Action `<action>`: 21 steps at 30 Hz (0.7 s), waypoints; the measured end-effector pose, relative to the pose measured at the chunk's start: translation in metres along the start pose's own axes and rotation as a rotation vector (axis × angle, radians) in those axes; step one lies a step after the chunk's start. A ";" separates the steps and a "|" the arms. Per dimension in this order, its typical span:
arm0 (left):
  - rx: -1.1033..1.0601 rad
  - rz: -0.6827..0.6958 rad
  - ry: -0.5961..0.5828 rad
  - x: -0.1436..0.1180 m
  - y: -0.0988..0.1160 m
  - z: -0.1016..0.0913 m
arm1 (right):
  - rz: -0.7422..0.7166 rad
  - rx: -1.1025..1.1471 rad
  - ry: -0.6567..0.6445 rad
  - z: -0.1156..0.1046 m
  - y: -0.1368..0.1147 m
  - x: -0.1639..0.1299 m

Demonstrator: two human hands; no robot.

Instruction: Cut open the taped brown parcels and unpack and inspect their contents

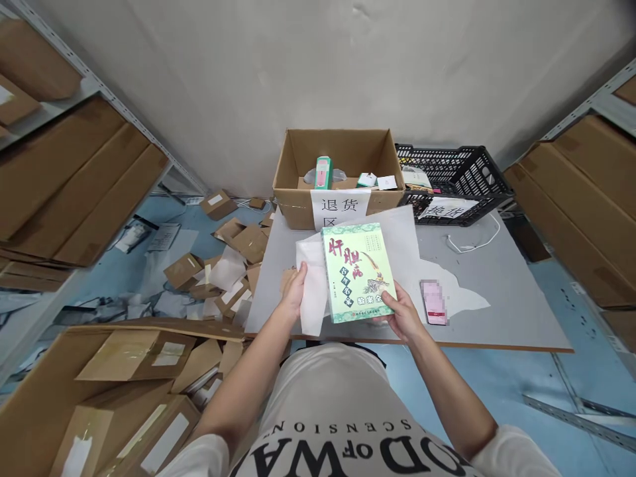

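One carton (293,207), green box (323,173) inside; hands (297,291) (405,315) hold book (358,273), sheet (313,301).

I count two hands (295,291) (403,315), one book (355,268), one phone (433,303), one crate (489,185), one cable (467,250), two signs (340,207) (447,209), one desk (511,298).

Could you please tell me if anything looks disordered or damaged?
Yes: left of the table, cardboard boxes lie heaped on the floor at mixed angles, not stacked. Also, beside the phone, the table shows a jagged white patch; torn paper or worn surface, I cannot tell. The book in the right hand looks intact.
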State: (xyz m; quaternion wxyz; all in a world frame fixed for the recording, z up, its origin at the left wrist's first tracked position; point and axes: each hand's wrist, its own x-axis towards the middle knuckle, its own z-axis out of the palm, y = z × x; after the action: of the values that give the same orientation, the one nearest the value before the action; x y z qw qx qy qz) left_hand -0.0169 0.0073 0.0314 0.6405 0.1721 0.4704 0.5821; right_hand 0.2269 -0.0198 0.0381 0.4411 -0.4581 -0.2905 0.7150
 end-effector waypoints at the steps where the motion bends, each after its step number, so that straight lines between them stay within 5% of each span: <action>1: 0.029 0.038 0.055 0.004 0.001 -0.002 | -0.018 0.001 0.011 -0.004 -0.005 0.002; 11: 0.496 0.314 0.198 0.041 -0.013 -0.026 | -0.356 0.012 0.179 -0.065 -0.103 0.056; 17: 1.136 0.333 0.211 0.042 -0.014 -0.034 | -0.488 -0.008 0.246 -0.119 -0.188 0.140; 21: 1.205 0.283 0.235 0.037 -0.012 -0.032 | -0.507 -0.002 0.315 -0.155 -0.238 0.210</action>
State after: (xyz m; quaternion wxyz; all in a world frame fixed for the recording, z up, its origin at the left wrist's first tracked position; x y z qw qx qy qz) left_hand -0.0397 0.0270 -0.0086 0.2919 0.4982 0.7557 0.3091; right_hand 0.4149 0.2757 0.0859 0.6447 -0.4767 -0.3244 0.5019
